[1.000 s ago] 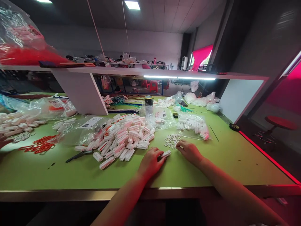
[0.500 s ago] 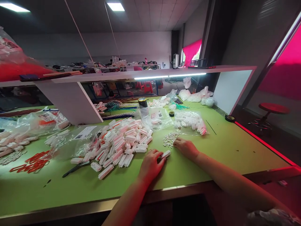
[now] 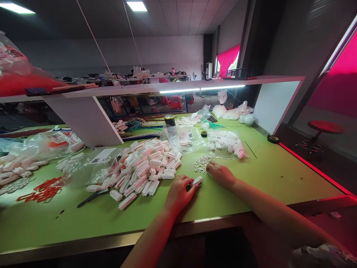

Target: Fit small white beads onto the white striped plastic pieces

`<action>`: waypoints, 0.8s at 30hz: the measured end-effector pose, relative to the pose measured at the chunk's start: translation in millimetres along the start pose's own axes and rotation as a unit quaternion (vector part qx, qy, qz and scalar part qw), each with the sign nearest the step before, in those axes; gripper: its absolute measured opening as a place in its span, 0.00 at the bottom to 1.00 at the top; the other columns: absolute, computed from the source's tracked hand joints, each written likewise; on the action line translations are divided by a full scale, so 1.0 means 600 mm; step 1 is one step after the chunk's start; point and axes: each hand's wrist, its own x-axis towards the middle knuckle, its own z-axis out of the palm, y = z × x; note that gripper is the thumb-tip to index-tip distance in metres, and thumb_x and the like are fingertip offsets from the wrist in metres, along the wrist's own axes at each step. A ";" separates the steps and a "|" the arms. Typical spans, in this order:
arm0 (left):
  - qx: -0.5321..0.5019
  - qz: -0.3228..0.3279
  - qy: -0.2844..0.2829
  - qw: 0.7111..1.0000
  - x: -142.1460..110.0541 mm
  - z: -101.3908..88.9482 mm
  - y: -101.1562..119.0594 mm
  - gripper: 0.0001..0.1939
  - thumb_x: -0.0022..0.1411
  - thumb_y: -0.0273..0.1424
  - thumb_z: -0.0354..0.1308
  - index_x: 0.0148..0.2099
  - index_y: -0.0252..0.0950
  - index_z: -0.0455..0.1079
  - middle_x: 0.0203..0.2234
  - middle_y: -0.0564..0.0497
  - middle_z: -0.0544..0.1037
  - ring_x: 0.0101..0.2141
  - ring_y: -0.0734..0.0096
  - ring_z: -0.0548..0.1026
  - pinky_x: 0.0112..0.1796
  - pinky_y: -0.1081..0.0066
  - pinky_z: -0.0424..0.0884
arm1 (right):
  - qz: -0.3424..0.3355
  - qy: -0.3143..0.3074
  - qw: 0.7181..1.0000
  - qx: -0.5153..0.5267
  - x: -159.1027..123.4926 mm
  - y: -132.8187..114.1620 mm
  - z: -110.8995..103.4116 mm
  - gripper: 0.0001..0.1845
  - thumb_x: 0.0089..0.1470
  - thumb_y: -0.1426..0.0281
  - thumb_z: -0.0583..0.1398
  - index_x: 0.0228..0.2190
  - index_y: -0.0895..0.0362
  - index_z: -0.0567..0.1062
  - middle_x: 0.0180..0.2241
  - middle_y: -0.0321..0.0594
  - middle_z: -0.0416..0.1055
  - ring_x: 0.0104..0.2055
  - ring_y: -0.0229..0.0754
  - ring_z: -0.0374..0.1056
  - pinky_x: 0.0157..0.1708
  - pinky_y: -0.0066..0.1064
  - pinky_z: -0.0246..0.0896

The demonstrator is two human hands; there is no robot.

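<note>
From where I stand, taking clock directions with twelve at the far side of the green bench (image 3: 279, 193), the person's left hand (image 3: 180, 193) rests near the front edge. Its fingers are curled around a white, oblong plastic block (image 3: 197, 181), whose free end points to two o'clock. The right hand (image 3: 221, 175) is at two o'clock from the left, fingers bent and tips at the edge of some tiny white plastic pieces (image 3: 202, 163); I can't tell whether they pinch one.

At ten o'clock from the left hand spreads a big heap of similar white, oblong plastic blocks (image 3: 150, 165). Past it, between nine and ten, a clear plastic bag (image 3: 80, 173) carries a white paper label (image 3: 103, 155) with a square black code and lines of print too small for me to read. At twelve from the right hand, a clear bag of white pieces (image 3: 227, 147) has a white label, also coded and illegible. Between ten and eleven, a flat clear bag (image 3: 181, 149) shows another black square code (image 3: 190, 134) beside blurred reddish print. At nine from the left hand lie orange-red plastic loops (image 3: 41, 190).
</note>
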 end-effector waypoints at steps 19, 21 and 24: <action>0.011 0.008 -0.012 1.000 0.002 0.000 0.008 0.10 0.66 0.36 0.61 0.43 0.38 0.79 0.34 0.48 0.78 0.40 0.60 0.75 0.43 0.63 0.70 | -0.123 0.006 0.991 0.046 -0.017 -0.058 -0.016 0.10 0.68 0.76 0.54 0.40 0.56 0.77 0.40 0.40 0.74 0.36 0.38 0.71 0.36 0.27 0.62; 0.013 0.008 -0.012 1.000 0.002 0.000 0.008 0.10 0.66 0.37 0.60 0.43 0.38 0.79 0.34 0.48 0.78 0.40 0.60 0.75 0.43 0.63 0.70 | -0.134 0.003 0.991 0.020 -0.019 -0.061 -0.019 0.10 0.67 0.76 0.55 0.40 0.56 0.77 0.39 0.40 0.74 0.35 0.37 0.70 0.34 0.27 0.60; 0.017 0.008 -0.010 1.000 0.002 -0.001 0.010 0.10 0.66 0.38 0.60 0.42 0.39 0.79 0.34 0.48 0.78 0.40 0.60 0.75 0.43 0.63 0.70 | -0.144 0.000 0.989 -0.010 -0.021 -0.066 -0.025 0.09 0.67 0.75 0.56 0.40 0.56 0.77 0.39 0.40 0.74 0.34 0.37 0.69 0.34 0.27 0.58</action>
